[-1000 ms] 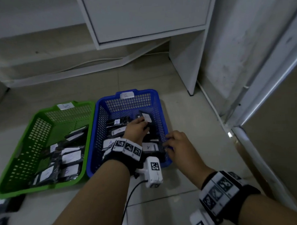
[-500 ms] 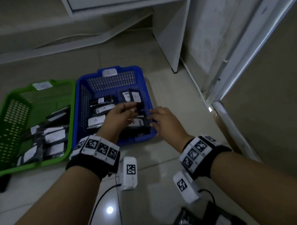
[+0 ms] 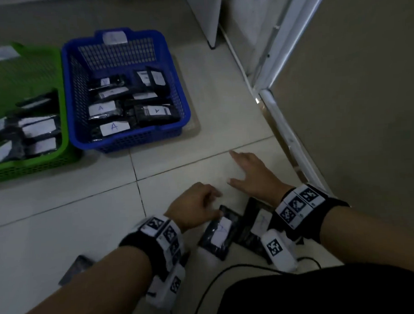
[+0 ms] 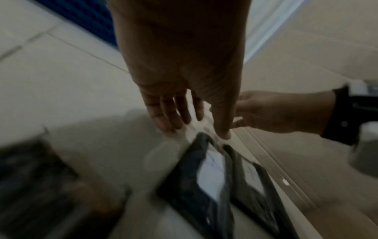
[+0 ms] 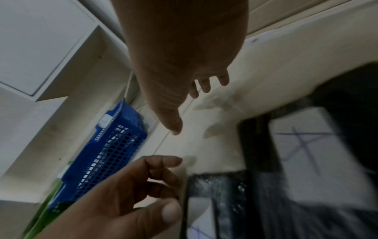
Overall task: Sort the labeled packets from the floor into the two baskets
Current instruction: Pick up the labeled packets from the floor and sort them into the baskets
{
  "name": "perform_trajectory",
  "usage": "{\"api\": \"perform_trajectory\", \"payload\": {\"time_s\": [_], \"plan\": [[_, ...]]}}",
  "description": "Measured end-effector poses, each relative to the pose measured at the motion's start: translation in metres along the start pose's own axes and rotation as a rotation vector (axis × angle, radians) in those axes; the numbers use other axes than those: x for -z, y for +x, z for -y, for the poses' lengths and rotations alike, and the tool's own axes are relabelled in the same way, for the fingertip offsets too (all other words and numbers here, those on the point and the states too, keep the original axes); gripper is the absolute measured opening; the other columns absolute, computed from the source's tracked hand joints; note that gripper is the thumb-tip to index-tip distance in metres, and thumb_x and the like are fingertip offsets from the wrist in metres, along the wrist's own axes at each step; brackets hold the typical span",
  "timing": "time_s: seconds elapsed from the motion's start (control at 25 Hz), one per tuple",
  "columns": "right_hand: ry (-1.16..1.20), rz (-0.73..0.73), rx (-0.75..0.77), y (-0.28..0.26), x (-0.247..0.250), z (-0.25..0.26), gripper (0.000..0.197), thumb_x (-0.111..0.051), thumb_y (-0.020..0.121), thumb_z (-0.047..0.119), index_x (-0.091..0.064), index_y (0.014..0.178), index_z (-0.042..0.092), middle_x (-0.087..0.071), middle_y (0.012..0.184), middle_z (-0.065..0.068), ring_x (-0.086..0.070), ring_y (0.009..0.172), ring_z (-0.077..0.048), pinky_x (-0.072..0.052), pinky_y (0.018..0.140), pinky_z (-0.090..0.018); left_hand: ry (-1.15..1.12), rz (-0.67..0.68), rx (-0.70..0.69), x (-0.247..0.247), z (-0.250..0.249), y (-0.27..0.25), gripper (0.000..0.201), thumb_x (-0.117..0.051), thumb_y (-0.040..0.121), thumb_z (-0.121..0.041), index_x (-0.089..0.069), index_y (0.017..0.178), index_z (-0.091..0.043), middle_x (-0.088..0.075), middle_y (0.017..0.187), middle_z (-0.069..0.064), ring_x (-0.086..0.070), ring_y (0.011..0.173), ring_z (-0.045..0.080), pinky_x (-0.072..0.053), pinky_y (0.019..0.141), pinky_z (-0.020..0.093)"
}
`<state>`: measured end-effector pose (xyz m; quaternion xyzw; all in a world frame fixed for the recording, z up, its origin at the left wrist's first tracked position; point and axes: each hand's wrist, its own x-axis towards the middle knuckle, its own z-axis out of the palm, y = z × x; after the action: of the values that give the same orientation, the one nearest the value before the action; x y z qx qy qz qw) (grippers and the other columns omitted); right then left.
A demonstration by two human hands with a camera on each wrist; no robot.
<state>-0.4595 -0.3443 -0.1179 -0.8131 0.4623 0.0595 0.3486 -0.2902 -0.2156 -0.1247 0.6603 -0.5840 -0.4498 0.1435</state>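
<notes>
Two black packets with white labels lie side by side on the tiled floor close to me: one packet [image 3: 217, 234] [image 4: 204, 182] [image 5: 204, 202] and a second packet [image 3: 254, 228] [image 5: 302, 148] to its right. My left hand [image 3: 210, 201] [image 4: 190, 119] hovers at the first packet's far end with relaxed fingers, holding nothing. Just beyond the packets, my right hand [image 3: 239, 169] [image 5: 194, 100] has its fingers spread above the floor, empty. The blue basket [image 3: 129, 136] and the green basket [image 3: 31, 167] stand farther off on the left, each holding several labeled packets.
Another dark packet [image 3: 75, 269] lies on the floor under my left forearm. A white cabinet leg [image 3: 209, 19] stands behind the blue basket. On the right a door frame [image 3: 282, 120] runs along the floor. A black cable [image 3: 230, 272] trails near my knee.
Both hands have pulled back out of the blue basket toward me and now sit over the packets on the floor. The head view has tipped downward.
</notes>
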Motion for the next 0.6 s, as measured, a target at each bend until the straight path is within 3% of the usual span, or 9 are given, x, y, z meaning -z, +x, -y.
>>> {"api": "perform_trajectory", "payload": {"time_s": [0.08,0.16,0.32,0.44,0.52,0.6], "plan": [[-0.020,0.049,-0.100,-0.028,-0.008,-0.017,0.090,-0.070,0.078,0.042,-0.018,0.150,0.028,-0.024,0.148,-0.013,-0.023,0.139,-0.029,-0.030,0.113,-0.041,0.086,0.003,0.050,-0.031,-0.002,0.001,0.080,-0.079,0.064,-0.049,-0.042,0.131,-0.026,-0.044,0.121,0.000,-0.047,0.111,0.017,-0.045,0.092,0.033],[-0.059,0.096,-0.164,-0.056,-0.015,-0.027,0.096,-0.075,0.073,0.042,-0.018,0.149,0.030,-0.022,0.147,-0.012,-0.022,0.138,-0.030,-0.033,0.110,-0.045,0.121,-0.039,0.062,-0.046,-0.008,0.001,0.090,-0.083,0.062,-0.042,-0.037,0.135,-0.020,-0.043,0.127,0.004,-0.045,0.115,0.021,-0.044,0.093,0.033],[-0.220,0.117,-0.179,-0.091,-0.030,-0.029,0.106,-0.077,0.067,0.048,-0.014,0.150,0.031,-0.021,0.144,-0.012,-0.023,0.134,-0.033,-0.040,0.101,-0.050,0.097,-0.018,0.148,-0.040,-0.018,0.012,0.074,-0.086,0.060,-0.031,-0.048,0.122,-0.015,-0.052,0.116,0.008,-0.051,0.106,0.023,-0.041,0.081,0.028],[-0.342,0.098,-0.213,-0.095,-0.037,-0.023,0.102,-0.076,0.067,0.049,-0.017,0.149,0.029,-0.034,0.130,-0.012,-0.036,0.120,-0.033,-0.042,0.092,-0.044,0.026,-0.044,0.132,-0.030,-0.016,0.015,0.048,-0.085,0.064,-0.026,-0.061,0.104,-0.015,-0.062,0.106,0.008,-0.058,0.093,0.019,-0.041,0.074,0.022],[-0.301,0.103,-0.267,-0.088,-0.029,-0.018,0.087,-0.077,0.068,0.045,-0.035,0.140,0.022,-0.041,0.124,-0.011,-0.045,0.113,-0.032,-0.042,0.091,-0.041,-0.199,-0.075,0.137,-0.019,-0.012,0.015,0.033,-0.081,0.070,-0.019,-0.065,0.099,-0.017,-0.068,0.097,0.005,-0.062,0.088,0.017,-0.046,0.074,0.021],[-0.141,0.114,-0.245,-0.074,-0.016,-0.012,0.053,-0.074,0.075,0.033,-0.056,0.120,0.012,-0.054,0.116,-0.014,-0.053,0.107,-0.030,-0.045,0.087,-0.034,-0.547,-0.128,0.164,0.005,-0.009,0.016,0.030,-0.075,0.078,-0.012,-0.066,0.106,-0.014,-0.069,0.089,0.004,-0.066,0.088,0.021,-0.054,0.076,0.024]]}}
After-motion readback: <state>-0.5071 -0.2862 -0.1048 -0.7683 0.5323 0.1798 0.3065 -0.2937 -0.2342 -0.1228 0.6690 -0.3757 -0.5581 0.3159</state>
